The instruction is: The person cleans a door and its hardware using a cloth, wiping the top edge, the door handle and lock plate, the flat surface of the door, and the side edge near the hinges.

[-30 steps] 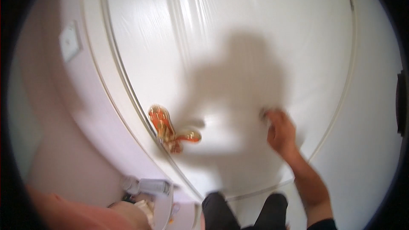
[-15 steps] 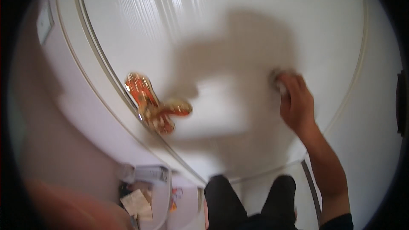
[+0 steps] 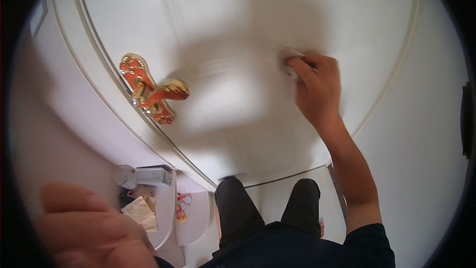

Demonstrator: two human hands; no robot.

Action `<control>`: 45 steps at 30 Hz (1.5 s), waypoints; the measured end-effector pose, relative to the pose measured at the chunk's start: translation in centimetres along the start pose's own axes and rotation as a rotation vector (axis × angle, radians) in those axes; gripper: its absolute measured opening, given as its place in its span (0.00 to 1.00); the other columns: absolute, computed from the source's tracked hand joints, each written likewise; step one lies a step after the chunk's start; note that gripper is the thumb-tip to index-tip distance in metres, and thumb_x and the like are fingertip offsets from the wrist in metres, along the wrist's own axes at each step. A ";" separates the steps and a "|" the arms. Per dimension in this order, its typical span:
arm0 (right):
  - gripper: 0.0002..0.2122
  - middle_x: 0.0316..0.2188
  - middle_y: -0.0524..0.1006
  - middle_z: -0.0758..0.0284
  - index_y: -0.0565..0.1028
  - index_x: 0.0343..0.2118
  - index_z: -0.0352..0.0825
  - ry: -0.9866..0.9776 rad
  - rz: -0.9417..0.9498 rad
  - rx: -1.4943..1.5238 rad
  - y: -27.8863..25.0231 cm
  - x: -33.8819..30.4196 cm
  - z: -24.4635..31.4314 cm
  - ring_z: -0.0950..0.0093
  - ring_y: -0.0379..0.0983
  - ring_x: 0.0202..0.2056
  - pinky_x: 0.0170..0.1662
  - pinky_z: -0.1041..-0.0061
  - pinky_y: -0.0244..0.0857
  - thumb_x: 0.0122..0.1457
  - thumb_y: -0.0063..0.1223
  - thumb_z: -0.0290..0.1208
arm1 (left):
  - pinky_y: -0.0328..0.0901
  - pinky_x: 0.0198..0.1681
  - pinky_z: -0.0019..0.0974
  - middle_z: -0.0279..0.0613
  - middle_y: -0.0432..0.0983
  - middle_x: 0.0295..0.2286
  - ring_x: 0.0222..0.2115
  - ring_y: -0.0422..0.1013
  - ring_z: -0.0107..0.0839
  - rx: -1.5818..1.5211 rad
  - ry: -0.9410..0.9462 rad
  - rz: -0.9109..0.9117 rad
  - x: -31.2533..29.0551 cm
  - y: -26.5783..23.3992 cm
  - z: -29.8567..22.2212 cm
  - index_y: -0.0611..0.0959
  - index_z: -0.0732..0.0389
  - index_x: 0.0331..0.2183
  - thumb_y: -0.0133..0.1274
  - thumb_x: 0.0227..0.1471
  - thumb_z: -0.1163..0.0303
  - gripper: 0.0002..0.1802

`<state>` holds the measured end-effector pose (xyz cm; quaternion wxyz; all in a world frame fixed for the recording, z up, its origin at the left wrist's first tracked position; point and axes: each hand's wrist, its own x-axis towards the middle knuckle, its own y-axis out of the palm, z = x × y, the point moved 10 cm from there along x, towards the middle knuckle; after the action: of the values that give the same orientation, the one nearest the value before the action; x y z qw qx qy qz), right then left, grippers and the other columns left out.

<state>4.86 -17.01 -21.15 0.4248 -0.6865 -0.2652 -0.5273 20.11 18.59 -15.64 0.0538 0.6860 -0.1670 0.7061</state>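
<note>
I see the right hand (image 3: 317,89) raised against the white door (image 3: 238,30), with its fingers (image 3: 302,67) curled and pressed onto a small pale cloth (image 3: 288,62). The cloth lies flat against the door panel, in the upper right part of the view, mostly covered by the fingertips. The hand and cloth are blurred. The right forearm runs down toward the lower right edge.

The left hand (image 3: 94,233) sits very close to the camera in the lower left corner, out of focus. I cannot tell whether its fingers are open or closed, and I see nothing in it.

A gold door handle (image 3: 151,92) is fixed near the left edge of the door, well apart from the cloth. Below it stands a small white shelf (image 3: 166,213) carrying a spray bottle (image 3: 141,175) and some papers (image 3: 141,212).
</note>
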 end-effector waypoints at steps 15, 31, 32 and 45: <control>0.19 0.48 0.79 0.61 0.83 0.51 0.32 -0.052 -0.252 0.259 4.3 2.7 8.6 0.59 0.76 0.49 0.55 0.59 0.70 0.56 0.59 0.12 | 0.74 0.32 0.36 0.47 0.88 0.28 0.25 0.82 0.35 0.072 -0.542 0.029 -17.7 2.9 9.7 0.89 0.70 0.39 0.62 0.64 0.81 0.04; 0.19 0.42 0.84 0.64 0.84 0.48 0.35 -0.025 -0.322 0.265 1.9 1.7 5.7 0.60 0.79 0.42 0.49 0.61 0.73 0.54 0.63 0.10 | 0.75 0.34 0.35 0.44 0.88 0.28 0.28 0.83 0.28 0.116 -1.020 0.037 -32.2 -0.9 14.7 0.90 0.70 0.38 0.62 0.67 0.75 0.07; 0.18 0.39 0.83 0.64 0.84 0.48 0.35 -0.055 -0.341 0.293 2.2 2.8 7.3 0.60 0.78 0.39 0.48 0.60 0.72 0.55 0.64 0.11 | 0.75 0.33 0.35 0.44 0.88 0.28 0.28 0.83 0.28 0.101 -1.034 0.040 -32.8 -0.5 14.5 0.90 0.70 0.38 0.62 0.67 0.74 0.08; 0.11 0.36 0.76 0.69 0.84 0.45 0.36 -0.477 -0.256 0.161 3.0 9.1 13.2 0.67 0.74 0.40 0.52 0.60 0.68 0.58 0.64 0.22 | 0.77 0.33 0.39 0.49 0.88 0.25 0.24 0.84 0.36 0.057 -0.961 0.244 -34.3 5.6 11.1 0.92 0.68 0.36 0.68 0.59 0.75 0.05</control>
<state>16.63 -7.91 -14.54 0.3333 -0.7161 -0.4832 -0.3775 30.81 15.15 -50.39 -0.1311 0.9106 -0.2326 0.3155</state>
